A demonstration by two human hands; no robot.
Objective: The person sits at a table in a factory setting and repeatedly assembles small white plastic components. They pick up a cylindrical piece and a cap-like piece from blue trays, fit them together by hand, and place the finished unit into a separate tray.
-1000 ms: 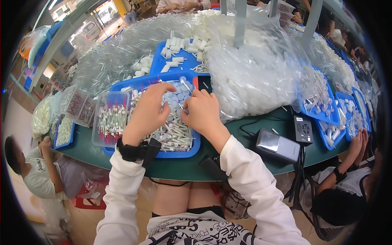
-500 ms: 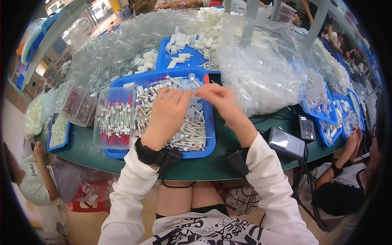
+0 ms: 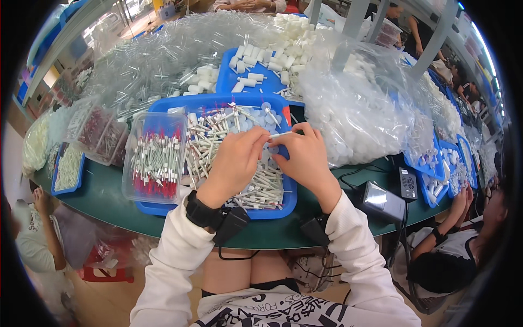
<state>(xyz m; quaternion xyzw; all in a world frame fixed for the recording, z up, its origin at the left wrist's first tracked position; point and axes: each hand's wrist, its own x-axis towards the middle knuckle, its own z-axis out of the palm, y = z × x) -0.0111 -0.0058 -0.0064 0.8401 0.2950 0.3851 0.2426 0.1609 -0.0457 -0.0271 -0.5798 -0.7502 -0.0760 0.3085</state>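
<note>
Over a blue tray [image 3: 218,100], my left hand [image 3: 235,161] and my right hand [image 3: 306,158] meet with fingertips close together. A slim white stick-like piece [image 3: 281,134] lies between them; the right fingers pinch it, and its left end reaches the left fingertips. The left fingers are closed, and whether they grip it too is partly hidden. Beneath the hands, the tray holds many thin white tube-like pieces [image 3: 261,193] and pale translucent discs [image 3: 269,117]. At its left side, a clear plastic box [image 3: 128,182] contains rows of white sticks with red ends [image 3: 158,161].
Behind stands another blue tray [image 3: 227,82] with white cylinders [image 3: 250,79]. Clear tubes [image 3: 158,60] heap at back left, a large clear bag of white pieces [image 3: 354,120] at right. A power bank-like grey box [image 3: 383,199] and cables lie right. People sit on both sides.
My right hand has come down and in, its fingers now bringing the white piece against the left fingertips. My left hand has turned and shifted slightly right. The whole view has shifted a little.
</note>
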